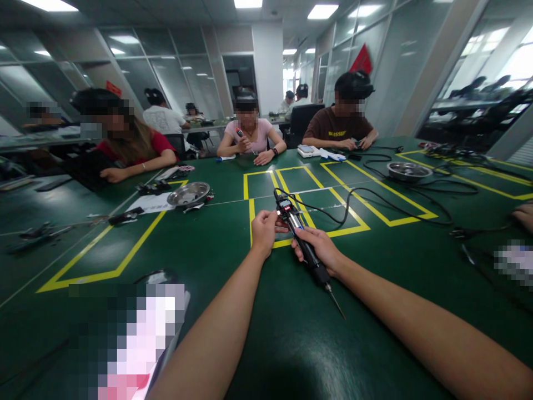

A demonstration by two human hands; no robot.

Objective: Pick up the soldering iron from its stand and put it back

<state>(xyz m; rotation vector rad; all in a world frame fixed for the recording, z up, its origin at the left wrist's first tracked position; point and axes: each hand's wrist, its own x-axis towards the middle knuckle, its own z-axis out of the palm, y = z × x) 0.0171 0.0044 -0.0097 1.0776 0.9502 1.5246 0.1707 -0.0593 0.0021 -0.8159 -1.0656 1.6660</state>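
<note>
A black electric screwdriver [307,251] is held above the green table, its long thin bit slanting down toward me at the lower right. My right hand [320,248] wraps around the middle of its body. At the far end, where the cord comes out, my left hand [266,230] has its fingers curled against the tool; the exact grip of its fingertips is partly hidden. A small red-lit display shows near that end. The black cord [347,208] loops away across the table to the right.
Yellow tape rectangles [310,173] mark the green table [225,311]. Metal bowls stand at left [189,194] and right [409,171]. Loose cables [462,153] lie at far right, tools [39,236] at left. Several people sit around; one across holds a screwdriver [245,139].
</note>
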